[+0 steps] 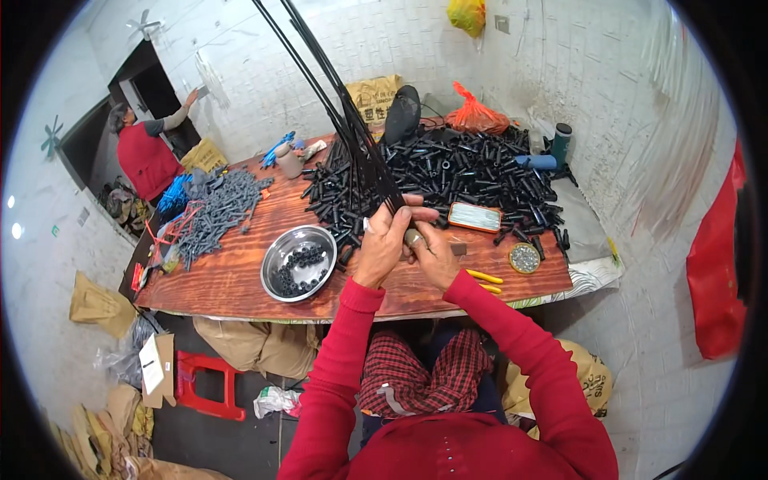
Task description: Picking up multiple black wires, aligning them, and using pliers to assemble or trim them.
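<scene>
My left hand (pixel 382 246) is closed round the lower end of a bundle of long thin black rods (pixel 340 112), which slants up and away to the left. My right hand (pixel 434 258) is closed close against it, its fingertips at the bottom of the bundle. A dull olive-brown cover shows at one fingertip; whatever those fingers pinch is hidden. Behind both hands lies a big heap of short black tubular parts (pixel 448 172). A steel bowl (pixel 272 248) with small black rings inside stands left of my left hand.
Right of my hands are an orange-rimmed tin (pixel 475 217), a round tub of small metal pieces (pixel 524 258) and yellow-handled pliers (pixel 486 278). Grey parts (pixel 220 212) cover the table's left. A red stool (pixel 210 386) stands on the floor. Another person (pixel 146 156) stands far left.
</scene>
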A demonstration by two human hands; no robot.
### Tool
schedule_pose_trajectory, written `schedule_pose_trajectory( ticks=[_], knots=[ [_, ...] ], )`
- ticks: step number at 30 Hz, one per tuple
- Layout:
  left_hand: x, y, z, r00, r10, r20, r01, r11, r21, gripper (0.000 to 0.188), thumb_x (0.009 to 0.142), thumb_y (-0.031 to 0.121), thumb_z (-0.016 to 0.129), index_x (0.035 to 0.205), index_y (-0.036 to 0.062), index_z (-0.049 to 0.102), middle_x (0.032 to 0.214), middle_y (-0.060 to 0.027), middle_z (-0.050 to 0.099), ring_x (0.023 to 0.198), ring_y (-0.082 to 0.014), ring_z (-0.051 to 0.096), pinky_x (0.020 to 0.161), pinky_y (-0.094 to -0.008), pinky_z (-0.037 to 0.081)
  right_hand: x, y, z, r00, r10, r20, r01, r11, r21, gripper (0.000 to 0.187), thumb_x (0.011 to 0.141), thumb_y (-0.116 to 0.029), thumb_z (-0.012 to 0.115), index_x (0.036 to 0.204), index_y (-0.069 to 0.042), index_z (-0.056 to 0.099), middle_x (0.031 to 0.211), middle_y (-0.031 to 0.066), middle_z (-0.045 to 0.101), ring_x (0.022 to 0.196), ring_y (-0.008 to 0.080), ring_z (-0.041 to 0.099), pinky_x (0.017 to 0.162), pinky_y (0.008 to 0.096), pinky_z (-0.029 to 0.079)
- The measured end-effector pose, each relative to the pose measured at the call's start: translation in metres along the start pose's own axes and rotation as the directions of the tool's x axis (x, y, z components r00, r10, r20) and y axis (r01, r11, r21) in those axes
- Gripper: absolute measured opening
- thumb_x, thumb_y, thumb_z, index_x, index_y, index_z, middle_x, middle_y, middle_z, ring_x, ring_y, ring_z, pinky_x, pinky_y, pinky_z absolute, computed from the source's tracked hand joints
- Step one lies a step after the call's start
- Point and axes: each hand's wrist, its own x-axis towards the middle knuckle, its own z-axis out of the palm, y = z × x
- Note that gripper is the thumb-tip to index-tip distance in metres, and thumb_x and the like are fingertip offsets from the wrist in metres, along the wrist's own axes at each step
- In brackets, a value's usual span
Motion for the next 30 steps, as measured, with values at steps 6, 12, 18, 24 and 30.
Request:
schedule_pose_trajectory(
  ticks=[6,12,18,24,30],
  knots=[
    [-0.02,-0.111,-0.012,0.991,0.127,-0.031,-0.118,0.969,0.216,0.024,0.105,0.024,0.047,0.111,0.0051,0.061,0.086,0.0008,0.066,0.065,-0.0045,0.055,0.051,-0.0184,0.042,-0.027,0.102,-0.011,0.997,-0.015,-0.07,-0.006,0.953,-0.301,0.022,0.101,-0.015,0.045,0.11,0.001,0.058,0.082,0.0097,0.063,0.078,0.017,0.063,0.071,0.0325,0.05],
    [-0.026,-0.089,-0.018,0.984,-0.173,-0.048,0.175,0.984,0.036,0.026,0.105,0.026,0.047,0.114,0.004,0.059,0.101,-0.0084,0.071,0.078,-0.0091,0.063,0.061,-0.0212,0.05,-0.039,0.05,-0.003,0.987,0.153,-0.039,-0.156,0.985,-0.076,0.018,0.098,-0.011,0.045,0.103,0.0,0.058,0.073,0.0092,0.059,0.067,0.0181,0.058,0.066,0.0332,0.048],
    [-0.016,-0.017,0.003,0.994,-0.06,-0.09,0.044,0.984,-0.172,0.036,0.106,0.025,0.044,0.132,0.0,0.049,0.116,-0.0185,0.067,0.101,-0.023,0.068,0.088,-0.0342,0.056,-0.058,-0.008,-0.014,0.996,0.066,-0.067,-0.076,0.982,-0.172,0.018,0.096,-0.006,0.042,0.102,0.0,0.058,0.07,0.006,0.057,0.064,0.0176,0.056,0.062,0.0328,0.045],
    [-0.015,-0.004,-0.016,0.986,-0.097,-0.137,0.073,0.983,-0.171,0.033,0.102,0.024,0.054,0.124,-0.0017,0.057,0.11,-0.0158,0.07,0.086,-0.0151,0.07,0.074,-0.0294,0.06,-0.077,-0.038,-0.016,0.989,0.143,0.021,-0.14,0.983,-0.119,0.024,0.097,-0.009,0.04,0.11,0.0,0.058,0.073,0.0041,0.057,0.059,0.0148,0.052,0.059,0.0294,0.044],
    [-0.024,0.006,-0.014,0.99,-0.094,-0.101,0.071,0.975,-0.211,0.038,0.101,0.026,0.056,0.128,-0.0016,0.054,0.115,-0.0176,0.069,0.085,-0.0136,0.07,0.07,-0.0286,0.061,-0.084,-0.048,-0.02,0.976,0.183,0.117,-0.178,0.983,-0.051,0.04,0.106,-0.032,0.04,0.122,0.001,0.054,0.08,0.0018,0.059,0.059,0.0058,0.047,0.053,0.0209,0.038]
  ],
)
